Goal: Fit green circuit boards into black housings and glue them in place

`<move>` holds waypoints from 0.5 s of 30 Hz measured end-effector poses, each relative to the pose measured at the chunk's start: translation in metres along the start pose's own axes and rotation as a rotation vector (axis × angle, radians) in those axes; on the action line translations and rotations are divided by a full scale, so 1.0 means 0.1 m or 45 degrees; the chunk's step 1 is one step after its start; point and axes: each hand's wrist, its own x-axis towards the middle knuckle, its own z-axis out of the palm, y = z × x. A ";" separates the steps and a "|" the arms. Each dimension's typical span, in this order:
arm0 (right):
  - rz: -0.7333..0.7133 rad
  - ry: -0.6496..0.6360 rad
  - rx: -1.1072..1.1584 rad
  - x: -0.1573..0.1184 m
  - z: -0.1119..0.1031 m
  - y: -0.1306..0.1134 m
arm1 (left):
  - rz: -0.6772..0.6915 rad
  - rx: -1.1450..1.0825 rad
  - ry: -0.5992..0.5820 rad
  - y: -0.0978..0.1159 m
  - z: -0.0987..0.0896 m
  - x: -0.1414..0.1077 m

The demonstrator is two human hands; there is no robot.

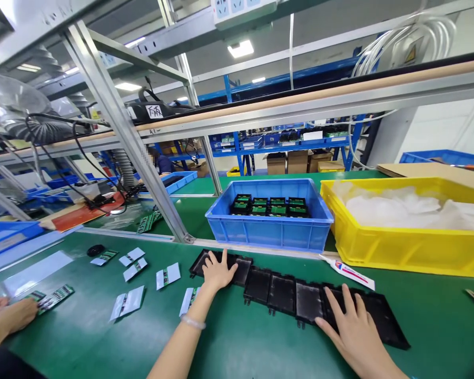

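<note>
A row of shallow black plastic trays [282, 293], set edge to edge, runs slantwise across the green bench. My left hand [218, 270], with a pale bangle at the wrist, rests on the tray at the row's left end, fingers spread. Over the right part of the row lies my right hand [353, 329], also with its fingers apart, covering some of the trays there. Neither hand grips anything. A white tube with red and blue print [349, 271] lies just behind the row. Near my left forearm is a small circuit board with white film [187, 300], partly hidden by the arm.
Behind the row stand a blue bin [268, 231] holding several black-and-green units and a yellow bin [403, 247] with white foam bags. Several film-covered boards [128, 302] lie to the left. A co-worker's hands [18, 315] hold a green board [56, 298] at far left. A metal post [130, 137] rises there.
</note>
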 end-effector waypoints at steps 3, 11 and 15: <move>0.027 0.004 0.000 -0.13 -0.05 0.13 | 0.028 0.055 0.028 0.07 0.06 -0.19; -0.021 0.075 -0.019 -0.46 -0.20 0.60 | 0.088 0.112 0.036 0.35 0.14 -0.82; -0.033 0.069 0.064 -0.49 -0.19 0.82 | 0.063 0.052 0.006 0.43 0.14 -0.98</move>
